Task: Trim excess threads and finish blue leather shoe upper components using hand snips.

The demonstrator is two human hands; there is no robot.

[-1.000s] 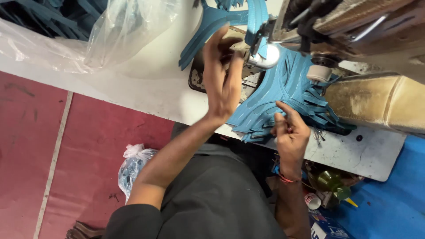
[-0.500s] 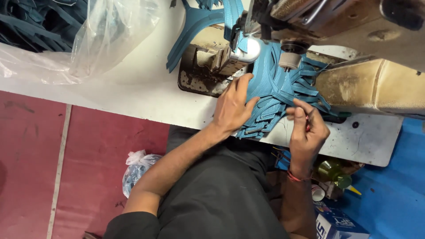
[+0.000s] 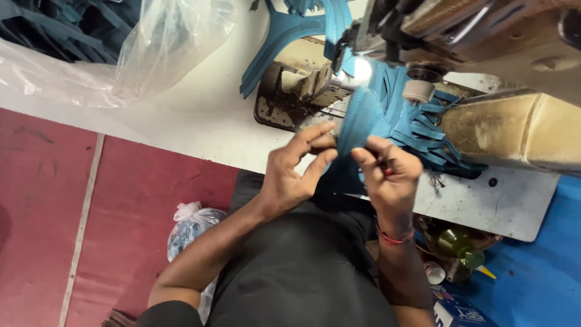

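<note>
I see bare forearms, no sleeves past the elbow. Dark grey-black shirt covers the torso at 6 o'clock. Right hand [image 3: 390, 175] has a thin red thread band on its wrist, toward 5 o'clock. Left hand [image 3: 290, 175]: no rings, no wristband.

Textured teal fabric piece [image 3: 363, 118]; glossy clear plastic bag [image 3: 163, 42].
</note>
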